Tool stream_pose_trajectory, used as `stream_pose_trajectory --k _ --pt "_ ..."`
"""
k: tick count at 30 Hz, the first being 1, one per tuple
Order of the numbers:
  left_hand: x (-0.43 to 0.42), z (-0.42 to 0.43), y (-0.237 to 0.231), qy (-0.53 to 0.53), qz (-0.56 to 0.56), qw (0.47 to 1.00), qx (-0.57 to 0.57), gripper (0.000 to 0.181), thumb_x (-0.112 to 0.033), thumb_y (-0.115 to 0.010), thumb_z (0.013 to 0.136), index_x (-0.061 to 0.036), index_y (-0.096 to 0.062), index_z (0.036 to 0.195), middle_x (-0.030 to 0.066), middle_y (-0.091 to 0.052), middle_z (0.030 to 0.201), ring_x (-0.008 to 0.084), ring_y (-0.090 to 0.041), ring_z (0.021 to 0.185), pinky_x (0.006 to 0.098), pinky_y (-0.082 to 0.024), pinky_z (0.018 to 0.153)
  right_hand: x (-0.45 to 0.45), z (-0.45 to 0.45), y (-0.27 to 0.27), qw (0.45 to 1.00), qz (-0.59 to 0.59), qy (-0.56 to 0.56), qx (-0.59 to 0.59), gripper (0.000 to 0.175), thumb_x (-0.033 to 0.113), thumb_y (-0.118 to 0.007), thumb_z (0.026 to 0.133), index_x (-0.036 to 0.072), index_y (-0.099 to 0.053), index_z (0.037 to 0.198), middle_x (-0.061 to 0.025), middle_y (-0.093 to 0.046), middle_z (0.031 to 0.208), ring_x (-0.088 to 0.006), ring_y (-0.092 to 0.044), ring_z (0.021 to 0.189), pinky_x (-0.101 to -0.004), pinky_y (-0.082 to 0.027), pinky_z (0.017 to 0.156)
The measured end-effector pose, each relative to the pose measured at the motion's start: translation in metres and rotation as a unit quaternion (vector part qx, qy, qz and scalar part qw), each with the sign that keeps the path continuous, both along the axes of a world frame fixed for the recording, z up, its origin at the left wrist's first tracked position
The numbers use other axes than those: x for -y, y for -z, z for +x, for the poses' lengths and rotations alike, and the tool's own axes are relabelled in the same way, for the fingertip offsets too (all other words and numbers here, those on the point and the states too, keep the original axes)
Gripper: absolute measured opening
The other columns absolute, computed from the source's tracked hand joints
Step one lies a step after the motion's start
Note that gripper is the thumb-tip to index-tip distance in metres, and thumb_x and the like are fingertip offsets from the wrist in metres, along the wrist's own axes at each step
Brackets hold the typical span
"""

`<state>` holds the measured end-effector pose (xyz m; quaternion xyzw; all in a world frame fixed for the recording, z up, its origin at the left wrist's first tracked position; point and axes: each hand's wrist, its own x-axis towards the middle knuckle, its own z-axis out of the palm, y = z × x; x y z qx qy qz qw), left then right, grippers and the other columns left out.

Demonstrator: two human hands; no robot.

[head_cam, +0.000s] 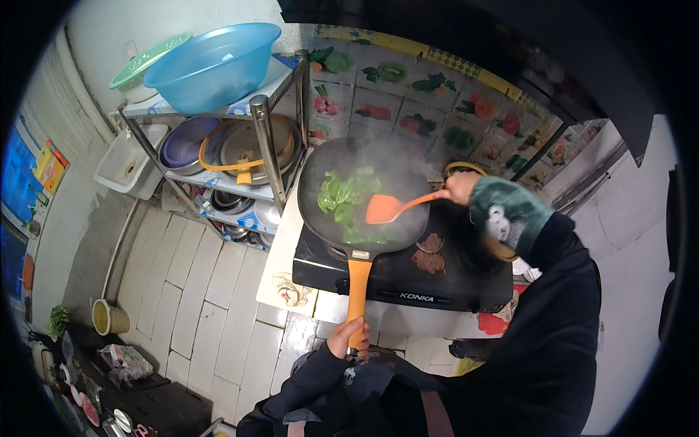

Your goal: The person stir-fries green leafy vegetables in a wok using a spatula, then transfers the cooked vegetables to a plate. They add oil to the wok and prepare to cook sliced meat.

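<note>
My left hand (348,336) grips the yellow handle (358,289) of a dark frying pan (401,229), near the handle's end. Chopped green vegetables (345,191) lie in the left and lower parts of the pan, and steam rises over them. In my right hand (460,187) is an orange spatula (383,210); its blade is inside the pan, just right of the greens. Beneath the pan is a black Konka gas stove (418,297), its left burner mostly hidden. A brown crusty patch (430,254) shows on the stove top right of the pan.
A metal rack (263,125) left of the stove bears a blue basin (213,68), a glass lid with yellow rim (251,145) and several bowls. A crumpled cloth (293,289) lies at the counter's left corner. Dark hood (491,49) overhead; tiled wall (382,90) behind.
</note>
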<state>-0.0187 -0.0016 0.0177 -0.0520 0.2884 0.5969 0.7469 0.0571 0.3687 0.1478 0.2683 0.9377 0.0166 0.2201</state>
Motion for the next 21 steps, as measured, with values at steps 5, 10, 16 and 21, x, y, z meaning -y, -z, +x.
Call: stream_pose_trajectory --k 5,10,16,21 --pt "0.0 0.0 0.001 0.004 0.013 1.0 -0.003 0.022 -0.029 -0.047 0.082 -0.0075 -0.044 0.082 0.0023 -0.04 0.063 0.0113 -0.038 0.046 0.0254 -0.032 0.042 -0.012 0.016 -0.012 0.992 -0.046 -0.044 0.108 0.06 0.056 -0.044 0.074 -0.001 -0.058 0.067 -0.0149 -0.049 0.053 -0.0307 -0.05 0.054 -0.0404 -0.039 0.053" --pt "0.0 0.0 -0.005 0.001 -0.014 0.999 -0.042 0.024 -0.031 -0.045 0.083 -0.0066 -0.044 0.083 0.0014 -0.039 0.062 0.0092 -0.035 0.044 0.0237 -0.031 0.042 0.006 0.007 0.018 0.998 -0.025 -0.01 0.065 0.055 0.052 -0.045 0.076 -0.002 -0.057 0.073 -0.0147 -0.051 0.061 -0.0295 -0.05 0.059 -0.0413 -0.039 0.055" --pt "0.0 0.0 -0.004 0.006 -0.008 1.0 -0.027 0.024 -0.03 -0.045 0.083 -0.0067 -0.044 0.083 0.0016 -0.039 0.062 0.0091 -0.035 0.044 0.0238 -0.031 0.042 0.014 -0.023 -0.023 0.992 0.112 0.044 0.045 0.047 0.046 -0.052 0.074 0.0 -0.059 0.076 -0.016 -0.058 0.075 -0.0309 -0.056 0.075 -0.037 -0.044 0.063" --pt "0.0 -0.003 0.002 0.017 0.004 1.0 0.015 0.021 -0.029 -0.047 0.082 -0.008 -0.043 0.083 0.002 -0.04 0.063 0.0112 -0.039 0.048 0.0254 -0.033 0.042 -0.022 -0.071 -0.039 0.976 0.18 0.06 0.104 0.041 0.038 -0.061 0.067 0.001 -0.06 0.085 -0.0115 -0.06 0.083 -0.0257 -0.058 0.079 -0.0352 -0.045 0.066"
